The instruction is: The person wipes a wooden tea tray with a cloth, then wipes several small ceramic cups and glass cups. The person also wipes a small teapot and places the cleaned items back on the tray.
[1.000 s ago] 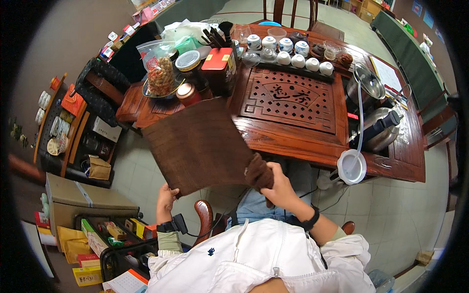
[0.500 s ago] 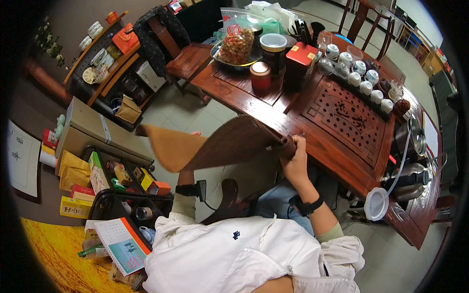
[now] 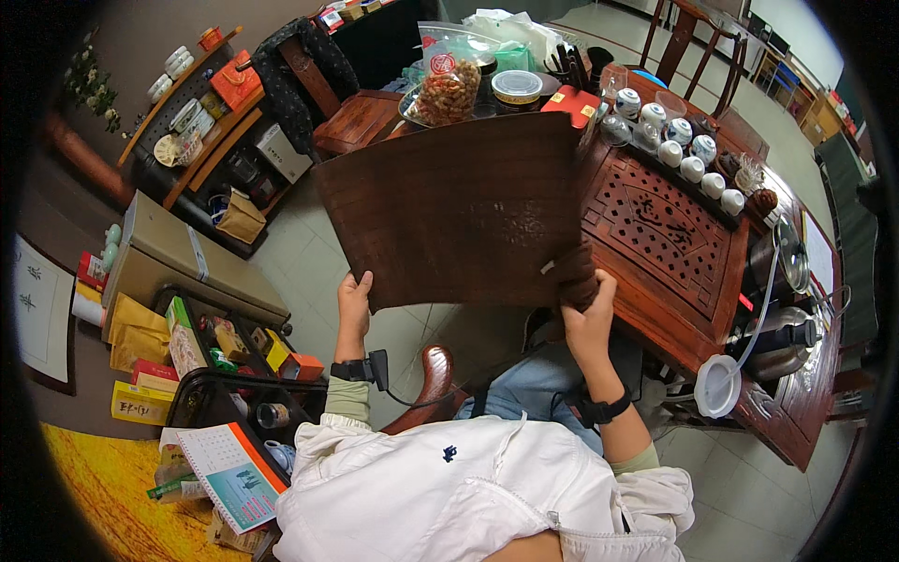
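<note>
Brown mat (image 3: 449, 211) held aloft near tabletop (image 3: 646, 300), long axis running left to right, spread away from fingers. Near left corner pinched by left hand (image 3: 353, 304); bunched cloth (image 3: 574, 274) grasped at near right corner by right hand (image 3: 592, 309); both hands equally near.

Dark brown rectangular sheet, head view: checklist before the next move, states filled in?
1. Left hand on dark brown rectangular sheet: ok, gripping near-left corner.
2. Right hand: ok, gripping bunched dark brown cloth at near-right corner.
3. Sheet opened out: ok, broad face toward camera.
4. Surface evenly dull: not ok, shiny patch right of centre.
5. Far face: cannot tell, turned away.
6. Gap to glossy reddish-brown wooden table: cannot tell, sheet overlaps it in view.
</note>
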{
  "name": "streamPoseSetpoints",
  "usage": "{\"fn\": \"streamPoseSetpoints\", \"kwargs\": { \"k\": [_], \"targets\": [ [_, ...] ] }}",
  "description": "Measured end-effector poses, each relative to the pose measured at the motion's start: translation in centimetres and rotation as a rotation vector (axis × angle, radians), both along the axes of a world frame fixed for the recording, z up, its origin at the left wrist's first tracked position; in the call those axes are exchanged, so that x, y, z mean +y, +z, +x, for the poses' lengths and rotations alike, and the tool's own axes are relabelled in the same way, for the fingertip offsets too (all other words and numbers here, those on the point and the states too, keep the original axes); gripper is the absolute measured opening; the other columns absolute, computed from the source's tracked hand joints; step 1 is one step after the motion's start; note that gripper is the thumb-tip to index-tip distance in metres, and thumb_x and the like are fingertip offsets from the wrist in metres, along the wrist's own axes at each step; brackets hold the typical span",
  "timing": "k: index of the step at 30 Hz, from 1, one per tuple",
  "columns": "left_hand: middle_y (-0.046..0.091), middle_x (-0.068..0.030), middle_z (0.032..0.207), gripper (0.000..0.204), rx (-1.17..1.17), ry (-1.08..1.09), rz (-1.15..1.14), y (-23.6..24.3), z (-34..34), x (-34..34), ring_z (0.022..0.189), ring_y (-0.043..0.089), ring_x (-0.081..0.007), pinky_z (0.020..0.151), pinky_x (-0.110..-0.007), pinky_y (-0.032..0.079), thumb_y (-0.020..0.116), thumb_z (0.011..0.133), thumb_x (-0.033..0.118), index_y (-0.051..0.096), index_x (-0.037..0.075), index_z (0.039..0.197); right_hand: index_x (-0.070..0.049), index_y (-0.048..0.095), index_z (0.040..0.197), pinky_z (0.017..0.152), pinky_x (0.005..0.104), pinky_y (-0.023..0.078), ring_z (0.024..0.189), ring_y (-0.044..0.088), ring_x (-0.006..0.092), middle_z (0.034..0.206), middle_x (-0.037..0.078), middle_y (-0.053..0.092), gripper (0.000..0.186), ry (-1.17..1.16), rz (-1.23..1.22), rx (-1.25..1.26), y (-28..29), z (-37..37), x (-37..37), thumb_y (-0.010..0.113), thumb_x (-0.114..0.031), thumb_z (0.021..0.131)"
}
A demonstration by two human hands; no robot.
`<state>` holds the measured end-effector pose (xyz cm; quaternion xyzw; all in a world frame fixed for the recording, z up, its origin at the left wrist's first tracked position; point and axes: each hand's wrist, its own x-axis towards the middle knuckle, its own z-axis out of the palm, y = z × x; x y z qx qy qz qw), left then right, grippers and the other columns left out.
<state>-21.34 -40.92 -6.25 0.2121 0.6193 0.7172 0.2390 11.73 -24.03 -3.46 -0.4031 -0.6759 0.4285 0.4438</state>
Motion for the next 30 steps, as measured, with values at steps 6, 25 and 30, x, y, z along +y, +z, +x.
{"fn": "streamPoseSetpoints", "kwargs": {
  "k": [6, 25, 30],
  "targets": [
    [0.058, -0.0093, 0.124, 0.04, -0.021, -0.325, 0.007, -0.3, 0.7, 0.4, 0.106, 0.058, -0.0165, 0.09, -0.032, 0.049, 0.057, 0.095, 0.012, 0.046, -0.003, 0.131, -0.002, 0.033, 0.131, 0.092, 0.038, 0.044, 0.108, 0.055, 0.0324, 0.118, 0.023, 0.051, 0.056, -0.108, -0.035, -0.072, -1.3, 4.3, -1.8, 0.06, -0.002, 0.082],
    [0.052, -0.012, 0.132, 0.047, -0.316, -0.576, 0.031, -1.8, 4.9, 3.5, 0.113, 0.056, -0.0214, 0.095, -0.036, 0.048, 0.053, 0.094, 0.006, 0.038, -0.002, 0.138, -0.003, 0.047, 0.114, 0.093, 0.0342, 0.044, 0.1, 0.055, 0.0212, 0.109, 0.01, 0.051, 0.038, -0.016, 0.291, 0.137, 13.5, -0.6, 2.4, 0.059, 0.003, 0.079],
    [0.053, -0.0121, 0.13, 0.049, -0.404, -0.616, 0.07, -1.7, 4.7, 3.6, 0.114, 0.055, -0.0209, 0.095, -0.036, 0.048, 0.054, 0.091, 0.002, 0.039, -0.001, 0.137, -0.011, 0.052, 0.108, 0.079, 0.044, 0.051, 0.097, 0.058, 0.04, 0.11, 0.015, 0.051, 0.044, 0.252, 0.538, -0.139, 12.2, -11.2, 3.1, 0.061, 0.008, 0.069]
  ]
}}
